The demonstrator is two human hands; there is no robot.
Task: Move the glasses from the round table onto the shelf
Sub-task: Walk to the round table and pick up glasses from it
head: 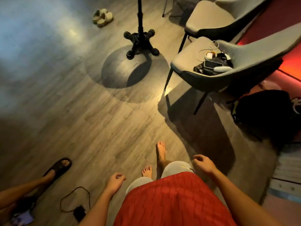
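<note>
Both the left hand (114, 179) and right hand (202, 163) hang loosely curled and empty at the person's sides, mid-stride toward the black pedestal base (140, 44), likely the round table's; glasses and shelf out of view.

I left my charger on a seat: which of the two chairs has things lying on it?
The nearer chair, beside the black table base: cables and small devices lie on its seat. The farther chair behind it has a bare seat.
</note>
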